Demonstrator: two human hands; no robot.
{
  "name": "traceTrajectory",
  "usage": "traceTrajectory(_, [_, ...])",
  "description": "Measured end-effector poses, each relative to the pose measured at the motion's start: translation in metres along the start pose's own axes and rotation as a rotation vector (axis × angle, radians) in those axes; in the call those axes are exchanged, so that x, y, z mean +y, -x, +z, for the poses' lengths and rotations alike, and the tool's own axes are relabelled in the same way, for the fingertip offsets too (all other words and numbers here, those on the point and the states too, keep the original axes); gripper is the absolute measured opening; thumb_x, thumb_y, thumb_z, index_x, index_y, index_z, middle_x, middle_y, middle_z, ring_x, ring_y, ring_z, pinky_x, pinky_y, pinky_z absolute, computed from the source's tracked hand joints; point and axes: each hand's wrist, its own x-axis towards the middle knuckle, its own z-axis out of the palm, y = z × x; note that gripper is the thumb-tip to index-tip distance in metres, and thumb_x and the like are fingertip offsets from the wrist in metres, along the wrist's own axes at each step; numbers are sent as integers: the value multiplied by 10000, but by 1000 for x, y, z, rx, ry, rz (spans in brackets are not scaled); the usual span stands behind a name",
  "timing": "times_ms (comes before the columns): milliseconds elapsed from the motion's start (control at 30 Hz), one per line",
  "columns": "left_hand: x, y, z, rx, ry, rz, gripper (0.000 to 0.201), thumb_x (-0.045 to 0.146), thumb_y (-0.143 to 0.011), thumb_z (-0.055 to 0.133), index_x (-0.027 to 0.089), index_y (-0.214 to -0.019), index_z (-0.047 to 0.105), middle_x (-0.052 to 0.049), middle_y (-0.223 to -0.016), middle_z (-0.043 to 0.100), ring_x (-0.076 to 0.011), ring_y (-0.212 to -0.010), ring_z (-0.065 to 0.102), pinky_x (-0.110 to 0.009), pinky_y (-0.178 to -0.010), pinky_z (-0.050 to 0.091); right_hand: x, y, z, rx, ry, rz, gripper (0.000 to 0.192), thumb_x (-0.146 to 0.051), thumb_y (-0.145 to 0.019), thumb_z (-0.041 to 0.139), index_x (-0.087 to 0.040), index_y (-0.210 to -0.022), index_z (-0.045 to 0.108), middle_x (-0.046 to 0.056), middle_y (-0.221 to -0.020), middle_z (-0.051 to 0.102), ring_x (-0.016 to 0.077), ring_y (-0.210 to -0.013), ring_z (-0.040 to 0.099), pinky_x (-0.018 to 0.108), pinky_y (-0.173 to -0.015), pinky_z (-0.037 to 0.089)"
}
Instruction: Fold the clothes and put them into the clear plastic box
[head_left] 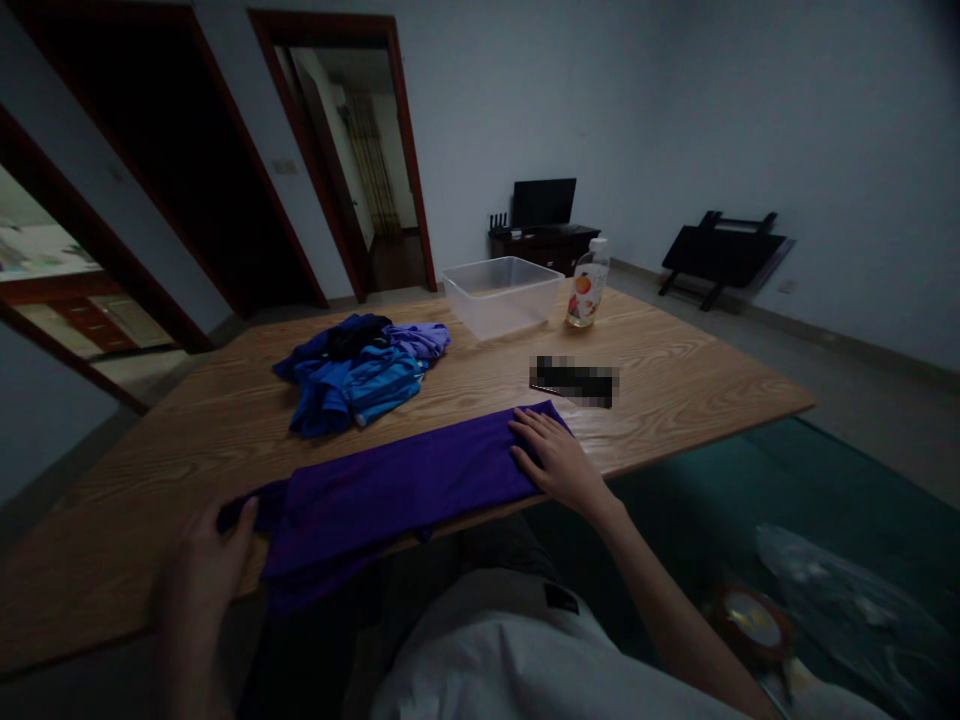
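Smoothing a half-folded purple garment [390, 490] at the desk [675, 370] edge, our hands lie open: right hand [551, 460] flat atop, left hand [202, 570] beside its unfolded end; a clothes pile [360, 370] beyond waits.

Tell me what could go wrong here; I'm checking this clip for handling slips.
The purple cloth hangs over the table edge near the left hand, so it could slide off. The right hand lies flat on one end only; smoothing may bunch the rest. A wide sweep could push into the pile of blue clothes or the dark item close by.
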Motion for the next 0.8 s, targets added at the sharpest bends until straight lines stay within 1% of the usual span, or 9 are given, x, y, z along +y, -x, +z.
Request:
traceTrajectory(100, [1, 0, -1, 10, -3, 8, 550, 618, -1046, 421, 146, -1192, 663, -250, -1304, 695, -445, -1257, 659, -543, -1046, 536, -1, 0, -1, -2, 7, -8, 436, -371, -1108, 538, -213, -1506, 623, 135, -1651, 542, 324, -1543, 508, 577, -1311, 382])
traceTrajectory(200, [4, -1, -3, -10, 1, 0, 531, 607, -1031, 432, 152, -1184, 660, -237, -1297, 700, -437, -1248, 662, -542, -1052, 529, -1, 0, -1, 0, 16, -11, 437, -370, -1107, 537, -213, -1507, 619, 138, -1649, 543, 325, -1538, 514, 582, -1308, 386])
traceTrajectory(300, [10, 0, -6, -26, 15, -50, 548, 621, -1033, 419, 152, -1190, 655, -239, -1310, 696, -429, -1260, 660, -533, -1075, 518, 0, 0, 0, 4, 19, -10, 437, -374, -1110, 535, -204, -1503, 621, 143, -1652, 539, 325, -1539, 514, 576, -1309, 385])
traceTrajectory(467, [16, 2, -11, -97, -8, -167, 648, 714, -1033, 370, 153, -1226, 630, -263, -1335, 687, -456, -1220, 670, -543, -1015, 529, 0, 0, 0, -8, 35, -9, 444, -376, -1115, 533, -179, -1503, 620, 152, -1651, 538, 326, -1534, 518, 561, -1314, 382])
traceTrajectory(600, [16, 1, -9, -59, -26, -242, 684, 750, -1017, 368, 145, -1223, 614, -264, -1281, 703, -444, -1142, 694, -510, -940, 545, 1, 0, 1, -12, 53, -1, 446, -376, -1119, 530, -174, -1506, 619, 148, -1663, 525, 334, -1551, 494, 571, -1305, 393])
traceTrajectory(700, [16, 1, -8, -30, -21, -240, 636, 722, -1011, 410, 152, -1205, 614, -249, -1242, 717, -436, -1115, 699, -484, -893, 547, 0, 0, 1, -13, 55, -3, 444, -372, -1115, 541, -173, -1503, 622, 149, -1668, 517, 334, -1554, 490, 573, -1306, 393])
traceTrajectory(800, [15, 1, -7, -1, -25, -230, 639, 734, -1005, 410, 165, -1217, 607, -240, -1273, 710, -440, -1123, 698, -483, -885, 546, -1, 0, 0, -12, 56, -2, 437, -372, -1115, 543, -174, -1495, 627, 152, -1658, 528, 334, -1548, 499, 573, -1309, 391])
